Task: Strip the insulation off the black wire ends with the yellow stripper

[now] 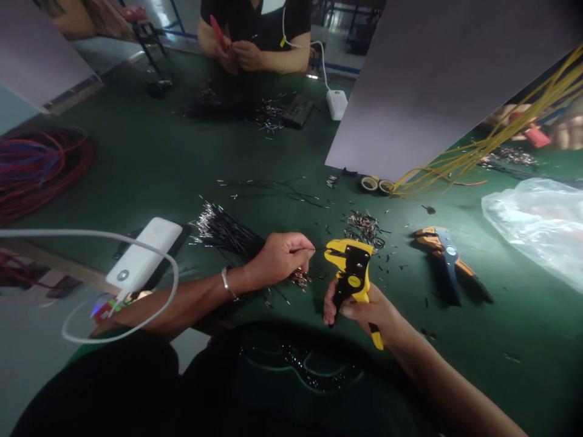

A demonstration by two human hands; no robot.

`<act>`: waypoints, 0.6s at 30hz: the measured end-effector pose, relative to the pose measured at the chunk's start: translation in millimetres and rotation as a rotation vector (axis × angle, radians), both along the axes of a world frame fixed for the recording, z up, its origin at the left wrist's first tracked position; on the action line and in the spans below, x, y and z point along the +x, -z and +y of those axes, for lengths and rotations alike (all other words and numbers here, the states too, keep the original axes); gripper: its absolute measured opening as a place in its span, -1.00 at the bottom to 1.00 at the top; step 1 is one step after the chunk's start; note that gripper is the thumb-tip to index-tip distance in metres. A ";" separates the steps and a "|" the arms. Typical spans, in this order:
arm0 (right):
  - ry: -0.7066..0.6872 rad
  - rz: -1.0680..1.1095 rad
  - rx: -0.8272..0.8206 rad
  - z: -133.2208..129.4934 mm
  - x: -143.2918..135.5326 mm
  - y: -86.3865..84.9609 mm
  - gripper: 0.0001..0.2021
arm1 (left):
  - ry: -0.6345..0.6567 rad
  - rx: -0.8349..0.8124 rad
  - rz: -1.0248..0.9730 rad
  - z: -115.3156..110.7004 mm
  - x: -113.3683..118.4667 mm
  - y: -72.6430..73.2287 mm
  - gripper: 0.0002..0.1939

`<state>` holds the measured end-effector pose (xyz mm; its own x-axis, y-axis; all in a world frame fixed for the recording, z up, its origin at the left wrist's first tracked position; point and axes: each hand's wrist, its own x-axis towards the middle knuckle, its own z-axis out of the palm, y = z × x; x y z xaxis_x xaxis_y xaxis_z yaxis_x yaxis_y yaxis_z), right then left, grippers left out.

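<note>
Low over the table, my left hand (285, 258) pinches a thin black wire (319, 249), whose end points toward the jaws of a yellow and black wire stripper (353, 279). Around the stripper's handles, the fingers of my right hand (371, 309) are wrapped. Whether the wire reaches between the jaws is too small to tell. A bundle of black wires (232, 233) with silvery ends lies under and behind my left hand. Its copper-coloured ends (299, 278) show below that hand. Clippings (364, 226) are heaped just past the stripper.
A second stripper (444, 255), blue and orange, lies at right beside a clear plastic bag (537, 224). Yellow wires (492, 142) hang across the upper right. A white power bank (146, 252) with a looping cable sits left. Across the table, a co-worker's hands (239, 56) hold a red tool.
</note>
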<state>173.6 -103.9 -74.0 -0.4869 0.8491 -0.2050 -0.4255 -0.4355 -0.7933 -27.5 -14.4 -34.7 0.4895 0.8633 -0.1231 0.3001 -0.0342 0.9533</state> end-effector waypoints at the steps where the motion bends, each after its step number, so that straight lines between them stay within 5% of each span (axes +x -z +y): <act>1: -0.003 -0.002 0.004 -0.1 0.4 0.6 -0.71 | -0.002 0.008 -0.007 0.0 0.0 0.5 -0.84; 18: -0.057 -0.168 0.027 -6.4 -0.5 -7.6 -0.75 | 0.099 0.129 0.055 -2.9 0.2 -0.4 -0.87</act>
